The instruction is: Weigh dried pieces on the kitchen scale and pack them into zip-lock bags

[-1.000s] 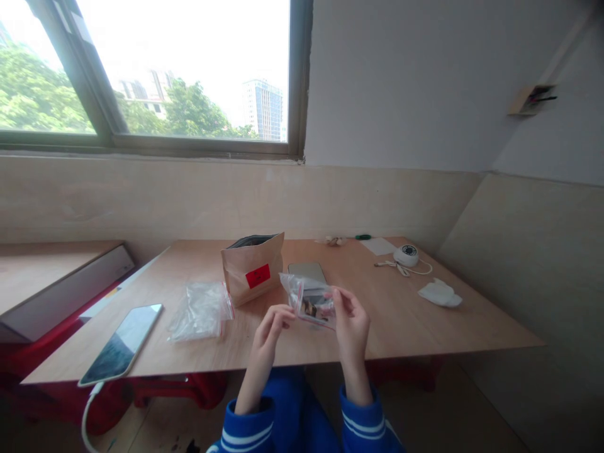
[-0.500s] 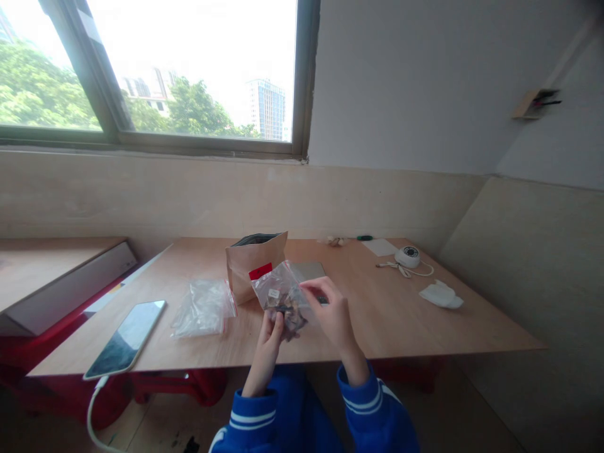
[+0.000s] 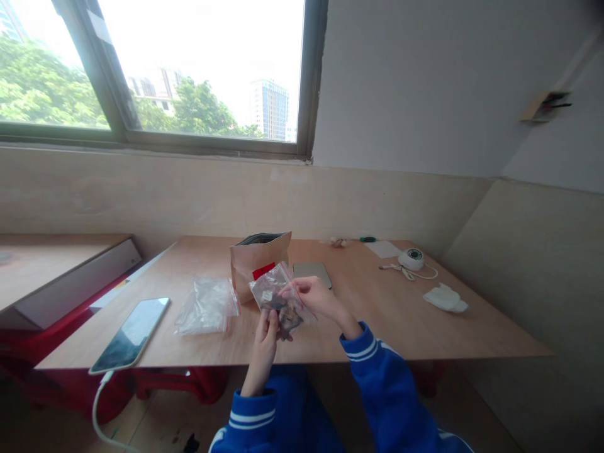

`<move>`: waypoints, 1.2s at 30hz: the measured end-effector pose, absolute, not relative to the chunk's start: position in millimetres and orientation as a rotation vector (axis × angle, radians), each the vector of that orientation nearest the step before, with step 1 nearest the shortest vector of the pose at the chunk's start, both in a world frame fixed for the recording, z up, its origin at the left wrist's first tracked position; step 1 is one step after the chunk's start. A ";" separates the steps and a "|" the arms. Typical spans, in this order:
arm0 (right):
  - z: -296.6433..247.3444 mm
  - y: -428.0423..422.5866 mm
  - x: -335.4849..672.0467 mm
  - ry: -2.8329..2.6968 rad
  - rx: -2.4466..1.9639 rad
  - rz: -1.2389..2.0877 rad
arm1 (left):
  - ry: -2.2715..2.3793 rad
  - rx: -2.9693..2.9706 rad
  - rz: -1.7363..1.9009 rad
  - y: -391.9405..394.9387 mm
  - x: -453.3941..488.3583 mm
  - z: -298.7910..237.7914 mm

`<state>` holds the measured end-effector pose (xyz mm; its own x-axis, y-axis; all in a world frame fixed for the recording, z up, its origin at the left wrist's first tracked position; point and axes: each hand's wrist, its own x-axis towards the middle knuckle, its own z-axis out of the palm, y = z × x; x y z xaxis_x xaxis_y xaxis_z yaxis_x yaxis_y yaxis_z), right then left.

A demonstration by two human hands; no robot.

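Now right hand (image 3: 315, 299) flatter than before, left hand (image 3: 264, 355) below; both grips closed on zip bag (image 3: 278, 302).

One head-worn camera looks forward and down from above the near edge of the wooden table (image 3: 401, 321), facing the window (image 3: 198, 75) in the far wall. The left hand (image 3: 264, 355), right hand (image 3: 318, 302) and clear zip bag (image 3: 278, 302) are at close range, low of centre, with the wall well back.

On the table (image 3: 377, 327), a smartphone (image 3: 129, 335) lies left of a plastic bag (image 3: 206, 307), a paper pouch (image 3: 255, 267) behind it. Far right (by the wall), a dome camera (image 3: 410, 259) sits behind a cloth (image 3: 445, 298).
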<state>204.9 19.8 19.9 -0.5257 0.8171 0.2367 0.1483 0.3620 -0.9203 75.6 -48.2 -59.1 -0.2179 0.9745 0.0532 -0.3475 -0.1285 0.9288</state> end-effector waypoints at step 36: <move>22.4 43.1 212.3 -1.988 -0.801 1.145 | 0.927 0.748 1.657 -41.8 50.4 -77.4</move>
